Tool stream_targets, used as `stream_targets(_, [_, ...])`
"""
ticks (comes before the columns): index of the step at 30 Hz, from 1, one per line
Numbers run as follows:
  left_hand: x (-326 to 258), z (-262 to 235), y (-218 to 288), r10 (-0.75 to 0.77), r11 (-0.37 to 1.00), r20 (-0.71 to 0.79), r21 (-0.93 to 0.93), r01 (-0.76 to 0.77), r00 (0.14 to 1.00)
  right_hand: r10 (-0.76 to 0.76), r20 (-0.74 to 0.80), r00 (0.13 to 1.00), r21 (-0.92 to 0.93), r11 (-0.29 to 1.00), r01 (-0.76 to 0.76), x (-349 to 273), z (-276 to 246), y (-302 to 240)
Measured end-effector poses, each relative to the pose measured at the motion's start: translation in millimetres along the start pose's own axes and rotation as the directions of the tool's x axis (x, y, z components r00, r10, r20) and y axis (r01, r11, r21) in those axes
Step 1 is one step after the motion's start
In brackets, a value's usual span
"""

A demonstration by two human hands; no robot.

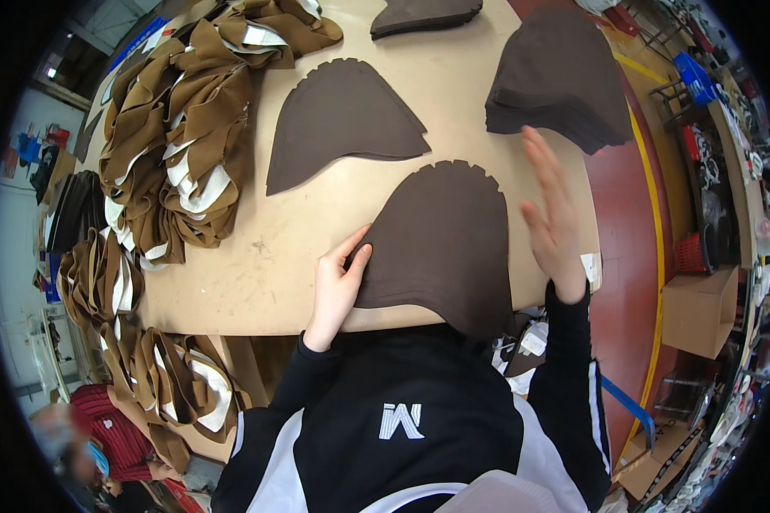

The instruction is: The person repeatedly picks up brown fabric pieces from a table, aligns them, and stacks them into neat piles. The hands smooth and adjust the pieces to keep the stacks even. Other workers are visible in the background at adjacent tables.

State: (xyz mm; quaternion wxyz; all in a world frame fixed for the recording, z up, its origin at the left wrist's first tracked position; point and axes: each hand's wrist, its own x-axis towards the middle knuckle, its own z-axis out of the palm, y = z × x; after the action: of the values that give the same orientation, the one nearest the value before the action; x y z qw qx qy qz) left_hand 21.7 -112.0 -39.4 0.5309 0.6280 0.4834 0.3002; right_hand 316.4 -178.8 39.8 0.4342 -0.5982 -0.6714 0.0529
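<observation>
In front of me lies a dark brown cut panel [441, 239], with a notched, rounded far end and a curved near edge that hangs over the table edge. My left hand [340, 278] grips its left side, thumb on top; the other fingers are partly hidden. My right hand [554, 218] is raised to the right of this panel, slightly blurred, its fingers apart and nothing in them. Just beyond it is a thick stack of similar dark brown panels [560, 73]. A thinner pile of panels [342, 124] rests farther left.
Bundles of lighter brown pieces with white backing [188, 128] crowd the table's left side. Another dark stack [426, 15] is at the far edge. A person in a red striped top [111, 427] is at lower left. Cardboard boxes [701, 312] and shelving stand right, past a red floor.
</observation>
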Motion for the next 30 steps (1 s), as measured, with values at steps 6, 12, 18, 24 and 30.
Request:
stream_targets(6, [6, 2, -8, 0.001, 0.999, 0.026, -0.043, 0.0, 1.0, -0.118, 0.517, 0.848, -0.341, 0.88, 0.33, -15, 73, 31])
stream_targets(12, [3, 0, -12, 0.007, 0.999, 0.018, -0.053, -0.006, 1.0, -0.401, 0.701, 0.59, 0.242, 0.912, 0.332, -63, 82, -26])
stream_targets(18, [2, -4, -14, -0.007, 0.997, 0.037, -0.072, 0.01, 0.999, -0.378, 0.666, 0.643, 0.156, 0.914, 0.375, -27, 45, -14])
stream_targets(24, [5, -2, -14, 0.024, 0.998, 0.046, -0.067, -0.021, 0.999, 0.043, 0.432, 0.901, -0.404, 0.902, 0.15, -28, 62, 38])
stream_targets(30, [4, 0, -14, -0.019, 0.991, 0.05, -0.133, 0.025, 0.999, -0.17, 0.632, 0.756, -0.089, 0.953, 0.289, -70, 67, -20])
